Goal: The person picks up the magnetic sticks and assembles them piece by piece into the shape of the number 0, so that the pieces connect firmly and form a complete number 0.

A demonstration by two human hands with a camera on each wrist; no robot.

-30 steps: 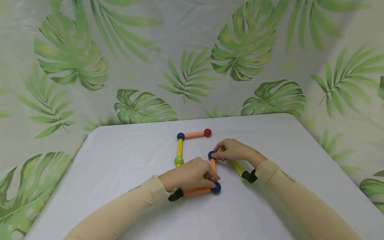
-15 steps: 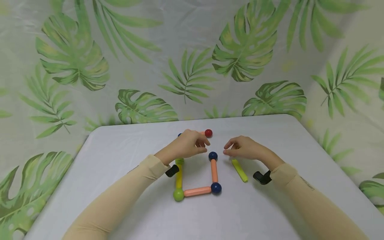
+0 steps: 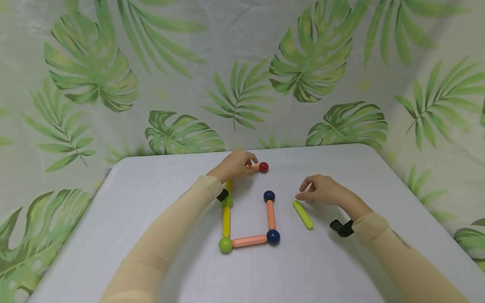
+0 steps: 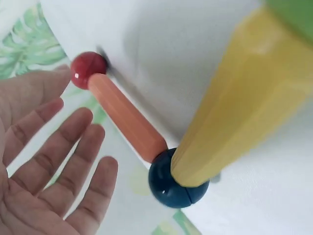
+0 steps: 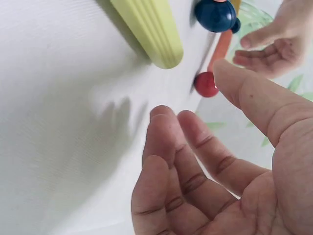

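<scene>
My left hand (image 3: 235, 165) hovers by the far orange rod (image 4: 128, 117), its fingers relaxed and holding nothing. That rod joins a red ball (image 3: 263, 167) to a dark blue ball (image 4: 168, 183), which is hidden behind the hand in the head view. A yellow rod (image 4: 234, 103) runs from that blue ball. My right hand (image 3: 323, 191), fingers loosely bent and holding nothing, is above the far end of a loose yellow-green rod (image 3: 303, 215). In the right wrist view, a gap shows between its fingertips and this rod (image 5: 151, 29).
The joined figure continues through a green ball (image 3: 227, 203), a yellow rod (image 3: 226, 222), a lime ball (image 3: 225, 245), an orange rod (image 3: 249, 240), a blue ball (image 3: 273, 237), another orange rod (image 3: 270, 215) and a blue ball (image 3: 269, 196). A white cloth covers the table (image 3: 159, 202).
My left hand has left the near blue ball and moved away to the far orange rod. My right hand has let go of the other blue ball and drawn back to the right.
</scene>
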